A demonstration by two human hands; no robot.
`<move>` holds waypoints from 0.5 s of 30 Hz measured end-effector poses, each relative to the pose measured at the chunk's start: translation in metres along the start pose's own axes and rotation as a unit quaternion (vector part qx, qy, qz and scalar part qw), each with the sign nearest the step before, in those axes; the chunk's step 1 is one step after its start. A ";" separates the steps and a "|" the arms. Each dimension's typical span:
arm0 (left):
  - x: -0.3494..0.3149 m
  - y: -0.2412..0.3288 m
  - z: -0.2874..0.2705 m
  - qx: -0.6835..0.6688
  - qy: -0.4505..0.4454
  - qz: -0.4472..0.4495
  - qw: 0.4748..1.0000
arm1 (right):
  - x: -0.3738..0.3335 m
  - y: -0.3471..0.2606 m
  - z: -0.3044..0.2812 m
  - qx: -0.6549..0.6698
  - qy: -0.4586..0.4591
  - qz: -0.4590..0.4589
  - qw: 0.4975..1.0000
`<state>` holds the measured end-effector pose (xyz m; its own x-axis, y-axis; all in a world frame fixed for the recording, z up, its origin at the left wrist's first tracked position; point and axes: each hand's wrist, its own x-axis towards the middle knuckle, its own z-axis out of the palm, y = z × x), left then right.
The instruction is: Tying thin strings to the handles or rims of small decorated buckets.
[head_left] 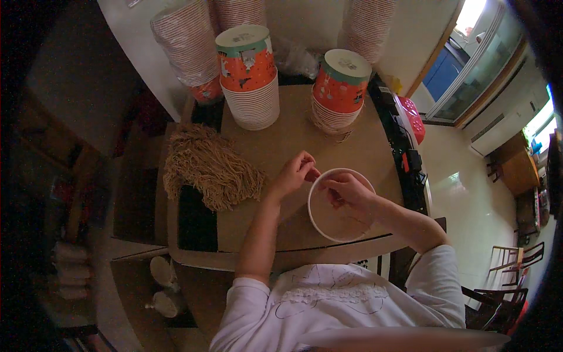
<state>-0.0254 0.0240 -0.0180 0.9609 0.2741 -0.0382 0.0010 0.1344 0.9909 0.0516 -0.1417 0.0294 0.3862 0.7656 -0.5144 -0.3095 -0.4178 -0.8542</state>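
Note:
A paper bucket (311, 212) with a white rim lies in front of me, its mouth facing up toward me. My left hand (298, 171) is just outside the rim at its upper left, fingertips pinched together. Inside the mouth is my right hand (347, 191), its fingers curled near the wall on that same side. What either hand pinches is too small to make out. A thin strand shows faintly against the inside of the bucket, below my right hand. To the left of my left forearm lies a heap of brown twine cords (214, 167).
Upside-down stacks of orange and green paper buckets stand behind, one left (249, 76) and one right (341, 88) with twine around its lower part. Taller wrapped stacks (185, 44) rise at the back. A power strip (410, 158) with plugs and a red basket (412, 120) line the cardboard-covered table's (281, 234) right edge.

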 end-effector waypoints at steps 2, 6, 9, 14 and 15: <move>0.001 -0.001 -0.002 -0.003 -0.002 -0.003 1.000 | 0.000 0.002 -0.001 -0.010 -0.013 -0.016 1.000; -0.003 0.000 -0.002 0.055 -0.058 0.054 0.995 | -0.003 -0.003 0.002 -0.009 -0.009 -0.005 1.000; -0.007 0.014 0.001 0.086 -0.120 0.066 0.987 | -0.003 -0.005 0.000 -0.028 -0.010 0.003 1.000; -0.006 0.003 -0.004 0.072 -0.131 0.081 0.985 | 0.000 -0.003 0.002 -0.017 -0.028 -0.011 0.999; -0.005 -0.001 -0.006 0.074 -0.129 0.090 0.985 | 0.000 -0.004 0.003 -0.017 -0.030 -0.011 0.999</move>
<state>-0.0321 0.0283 -0.0195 0.9875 0.0281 0.1548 -0.1536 -0.0398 0.9873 0.0499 -0.1390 0.0329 0.3403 0.8019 -0.4911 -0.2707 -0.4166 -0.8679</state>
